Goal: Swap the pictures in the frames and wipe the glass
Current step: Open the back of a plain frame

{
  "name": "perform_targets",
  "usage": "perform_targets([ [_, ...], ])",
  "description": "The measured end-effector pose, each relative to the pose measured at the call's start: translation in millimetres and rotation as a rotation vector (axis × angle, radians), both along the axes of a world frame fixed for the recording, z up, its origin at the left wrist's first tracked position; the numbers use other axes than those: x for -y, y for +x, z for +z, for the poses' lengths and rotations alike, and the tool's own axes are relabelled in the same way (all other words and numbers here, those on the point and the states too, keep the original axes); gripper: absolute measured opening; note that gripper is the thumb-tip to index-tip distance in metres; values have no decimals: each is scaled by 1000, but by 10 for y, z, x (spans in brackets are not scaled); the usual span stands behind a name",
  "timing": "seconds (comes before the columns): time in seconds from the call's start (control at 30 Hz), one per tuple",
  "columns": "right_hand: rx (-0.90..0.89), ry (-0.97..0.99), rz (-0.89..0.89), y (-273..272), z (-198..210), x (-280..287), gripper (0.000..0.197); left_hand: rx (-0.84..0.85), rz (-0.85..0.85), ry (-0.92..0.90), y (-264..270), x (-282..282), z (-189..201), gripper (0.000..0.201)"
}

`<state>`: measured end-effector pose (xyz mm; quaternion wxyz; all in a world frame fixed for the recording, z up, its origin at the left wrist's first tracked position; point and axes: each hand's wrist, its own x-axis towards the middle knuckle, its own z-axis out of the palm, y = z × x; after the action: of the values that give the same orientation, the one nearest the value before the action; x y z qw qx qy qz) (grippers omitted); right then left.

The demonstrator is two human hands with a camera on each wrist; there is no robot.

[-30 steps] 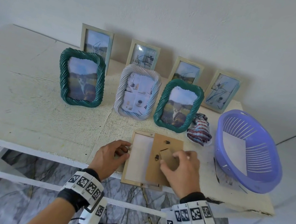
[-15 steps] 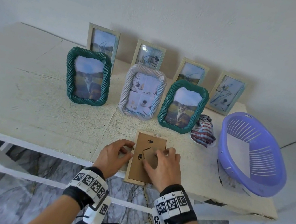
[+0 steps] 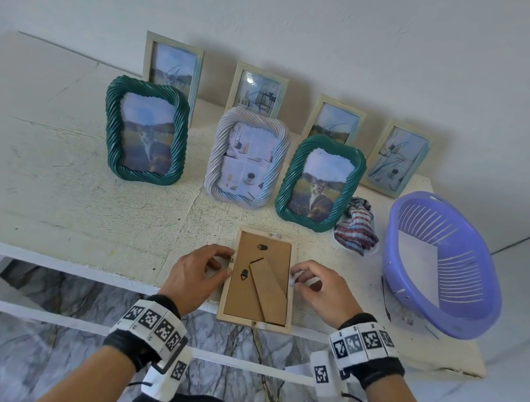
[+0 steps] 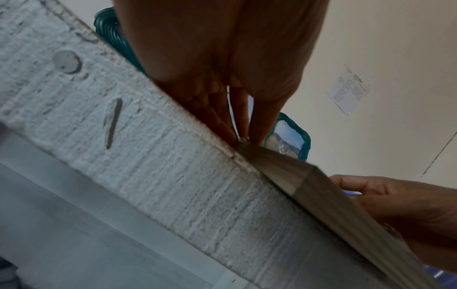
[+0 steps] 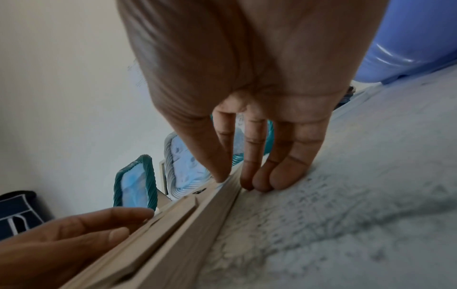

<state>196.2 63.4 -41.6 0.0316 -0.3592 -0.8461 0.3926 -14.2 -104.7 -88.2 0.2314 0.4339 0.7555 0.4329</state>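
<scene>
A light wooden picture frame lies face down at the table's front edge, its brown backing board set inside and the stand leg lying flat. My left hand pinches a small metal tab on the frame's left rim; in the left wrist view the left hand meets the frame there. My right hand holds the right rim. In the right wrist view its thumb lies on the frame, the fingers against its outer side.
Behind the flat frame stand two green rope frames and a white one, with several small frames against the wall. A striped cloth lies right of them. A purple basket holding paper sits at the right end.
The backing board, held offset over the open frame a second ago, now sits inside it. My right hand has left the board for the frame's right rim.
</scene>
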Motion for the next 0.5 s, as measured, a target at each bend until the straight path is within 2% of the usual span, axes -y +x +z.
perform_targets([
  [0.17,44,-11,104,-82,32,-175,14,-17,2,6,3,0,3,26],
  [0.3,86,-138,177,-159,54,-314,16,-23,3,3,1,-5,-2,26],
  [0.4,84,-222,188,-199,47,-353,17,-25,9,3,4,-9,-9,27],
  [0.5,81,-196,167,-228,29,-338,22,-17,17,4,10,-10,-23,28],
])
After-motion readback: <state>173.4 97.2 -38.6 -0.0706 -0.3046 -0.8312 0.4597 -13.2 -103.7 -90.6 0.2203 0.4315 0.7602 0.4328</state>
